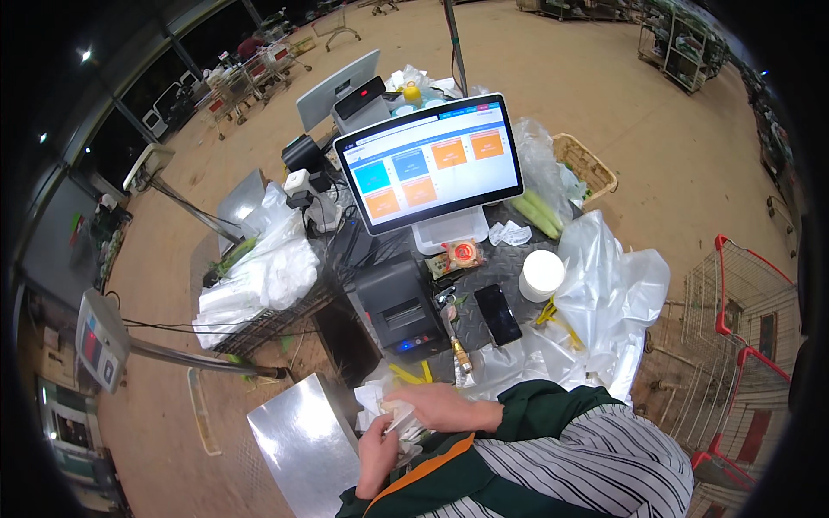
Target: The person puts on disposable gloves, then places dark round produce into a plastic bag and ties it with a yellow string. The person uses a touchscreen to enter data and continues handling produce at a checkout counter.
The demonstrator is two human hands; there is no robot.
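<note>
My right hand comes in from the right and pinches a thin, crumpled clear plastic bag. Just below it, my left hand grips the same plastic between thumb and fingers. What is in the plastic is too small to tell. White paper slips lie right behind the fingers. Left of my hands is a shiny metal weighing plate. Ahead of them stands a black receipt printer with blue lights, beside a brass-coloured fitting with keys.
A lit touchscreen monitor stands behind the printer. A black phone, a white tub and plastic bags lie at right. White bags fill a crate at left. A scale display and shopping trolley flank the counter.
</note>
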